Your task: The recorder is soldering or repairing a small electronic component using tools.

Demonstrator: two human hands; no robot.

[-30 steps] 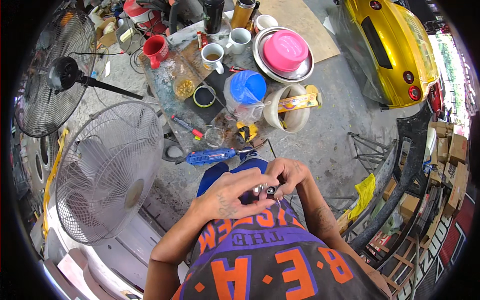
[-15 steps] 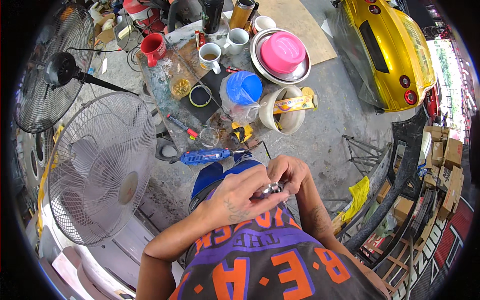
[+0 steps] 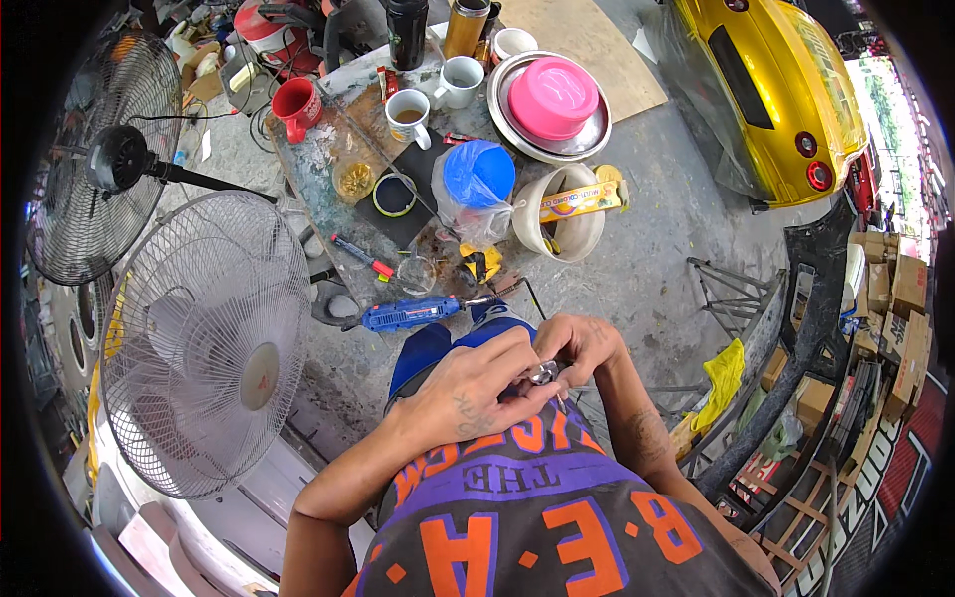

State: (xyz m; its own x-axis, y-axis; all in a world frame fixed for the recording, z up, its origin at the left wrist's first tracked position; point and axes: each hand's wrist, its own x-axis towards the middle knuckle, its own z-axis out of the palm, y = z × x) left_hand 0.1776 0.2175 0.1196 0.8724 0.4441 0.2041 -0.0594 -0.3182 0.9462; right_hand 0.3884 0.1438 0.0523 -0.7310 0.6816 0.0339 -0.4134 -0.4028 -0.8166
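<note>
Silvery metal piece [image 3: 543, 373], partly hidden, is pinched between left hand [image 3: 476, 386] and right hand [image 3: 584, 346], nearer than the bench [image 3: 343, 159]; this step seems close fingertip handling, the next move calling for steady grips.

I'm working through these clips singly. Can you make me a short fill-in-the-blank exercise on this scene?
1. The left hand and right hand meet at a small, shiny part that looks to be made of ____.
2. The power tool beyond the hands has a ____ body.
3. The bowl sitting in the wide steel basin is ____.
4. In the picture, the red mug stands to the ____ of the white mug holding a drink.

Missing words: metal; blue; pink; left.
</note>
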